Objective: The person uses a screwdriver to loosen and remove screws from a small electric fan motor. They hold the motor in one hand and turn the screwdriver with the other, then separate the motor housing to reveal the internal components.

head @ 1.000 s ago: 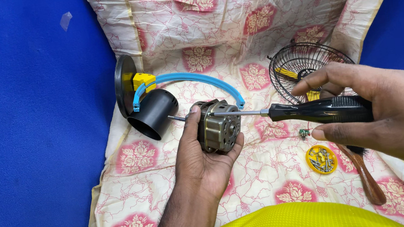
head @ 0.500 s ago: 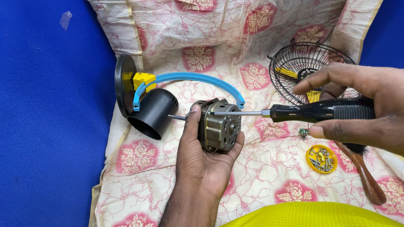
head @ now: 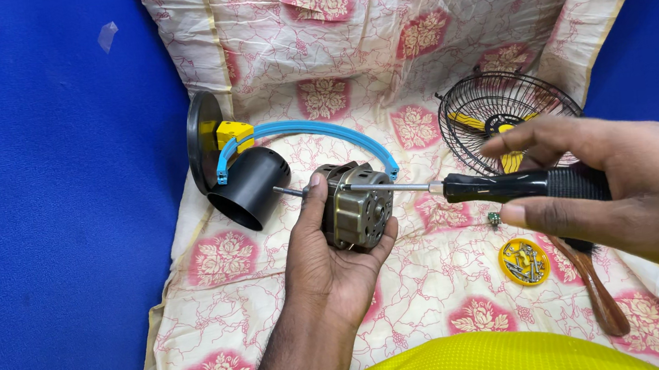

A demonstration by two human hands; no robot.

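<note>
Little has changed from a moment ago: at frame centre our left hand (head: 329,262) still cups the grey metal electric motor (head: 358,205), fingers wrapped around it, while our right hand (head: 631,186) keeps its fingers clamped on the black-handled screwdriver (head: 501,186), tip at the motor's top. No labels or packages show; a round yellow lid of screws (head: 523,261) lies lower right, below a black wire fan guard (head: 502,122).

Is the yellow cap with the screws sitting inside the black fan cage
No, the yellow cap lies on the flowered cloth below the fan cage, apart from it.
</note>
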